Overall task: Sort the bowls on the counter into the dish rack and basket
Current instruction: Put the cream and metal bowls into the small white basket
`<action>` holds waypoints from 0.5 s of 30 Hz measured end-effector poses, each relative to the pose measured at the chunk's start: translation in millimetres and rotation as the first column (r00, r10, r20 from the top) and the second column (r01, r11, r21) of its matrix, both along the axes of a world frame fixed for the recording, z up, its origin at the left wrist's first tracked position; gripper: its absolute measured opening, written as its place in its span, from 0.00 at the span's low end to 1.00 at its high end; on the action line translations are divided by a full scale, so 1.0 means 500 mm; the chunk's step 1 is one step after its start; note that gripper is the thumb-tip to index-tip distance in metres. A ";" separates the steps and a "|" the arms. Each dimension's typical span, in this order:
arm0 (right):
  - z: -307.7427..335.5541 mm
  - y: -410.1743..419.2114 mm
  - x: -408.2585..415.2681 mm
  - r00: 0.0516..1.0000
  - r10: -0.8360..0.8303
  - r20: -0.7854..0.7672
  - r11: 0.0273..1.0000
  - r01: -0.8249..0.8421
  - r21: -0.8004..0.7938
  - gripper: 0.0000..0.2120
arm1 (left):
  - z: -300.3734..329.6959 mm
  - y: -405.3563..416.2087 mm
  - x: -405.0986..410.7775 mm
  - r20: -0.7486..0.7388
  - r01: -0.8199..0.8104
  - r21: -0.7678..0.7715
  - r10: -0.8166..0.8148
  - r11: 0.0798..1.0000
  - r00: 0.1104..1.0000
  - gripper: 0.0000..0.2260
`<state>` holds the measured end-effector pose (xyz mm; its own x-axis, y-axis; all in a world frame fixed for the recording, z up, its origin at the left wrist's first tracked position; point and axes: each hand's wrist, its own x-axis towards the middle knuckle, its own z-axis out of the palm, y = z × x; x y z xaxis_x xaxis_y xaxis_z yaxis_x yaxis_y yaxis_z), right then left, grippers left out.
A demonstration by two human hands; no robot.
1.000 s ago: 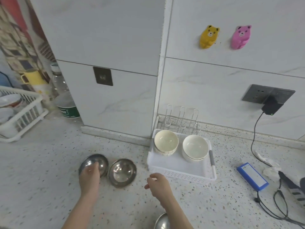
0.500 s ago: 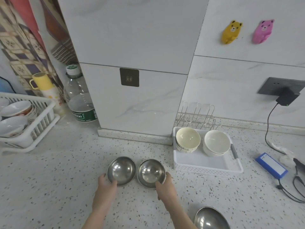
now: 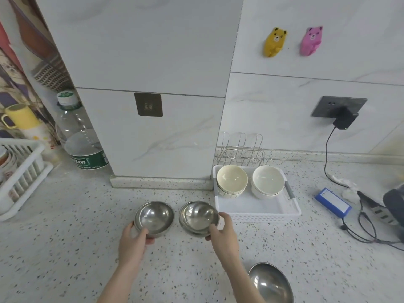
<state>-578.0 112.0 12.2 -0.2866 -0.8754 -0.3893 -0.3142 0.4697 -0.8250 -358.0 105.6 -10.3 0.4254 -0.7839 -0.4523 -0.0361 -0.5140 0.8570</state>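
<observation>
Head view showed the left hand (image 3: 131, 243) grasping a round steel bowl (image 3: 154, 217) by its near rim, and the right hand (image 3: 225, 234) grasping a second steel bowl (image 3: 198, 216) just beside it. A white plastic basket (image 3: 258, 209) with four ceramic bowls (image 3: 249, 180) stood at two o'clock.

Setting: a home kitchen, judged from the speckled terrazzo counter (image 3: 65, 248) running under marble-look wall tiles. Left of the tiled pillar (image 3: 153, 127) stand a white dish rack (image 3: 24, 171) with crockery, a water bottle (image 3: 82, 138) and a yellow cup (image 3: 20, 117). Right of the pillar: a white basket (image 3: 258, 206) of ceramic bowls, a wire rack (image 3: 242, 149), bear-shaped wall hooks (image 3: 274, 41).
</observation>
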 end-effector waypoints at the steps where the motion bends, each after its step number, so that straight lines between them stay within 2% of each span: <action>1: 0.015 -0.002 -0.016 1.000 -0.017 -0.003 0.999 0.017 -0.027 0.19 | 0.008 -0.005 -0.013 -0.017 -0.002 -0.021 0.001 1.000 1.000 0.26; 5: 0.082 -0.009 -0.090 0.994 -0.110 0.012 0.984 0.110 -0.137 0.17 | 0.043 -0.023 -0.073 -0.090 0.018 -0.089 -0.026 0.996 0.996 0.26; 10: 0.151 -0.020 -0.195 0.978 -0.198 -0.066 0.959 0.179 -0.222 0.18 | 0.080 -0.040 -0.154 -0.154 0.066 -0.156 -0.091 0.985 0.984 0.25; 13: 0.176 -0.028 -0.266 0.965 -0.193 -0.176 0.969 0.159 -0.190 0.20 | 0.093 -0.053 -0.199 -0.158 0.081 -0.168 -0.108 0.982 0.981 0.23; 15: 0.189 -0.038 -0.308 0.960 -0.141 -0.242 0.984 0.109 -0.140 0.17 | 0.097 -0.062 -0.223 -0.171 0.089 -0.170 -0.119 0.981 0.978 0.21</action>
<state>-732.0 93.1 106.4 -0.4711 -0.8631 -0.1820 -0.4634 0.4177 -0.7815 -469.7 74.4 38.3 0.2613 -0.8880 -0.3784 0.0798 -0.3708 0.9253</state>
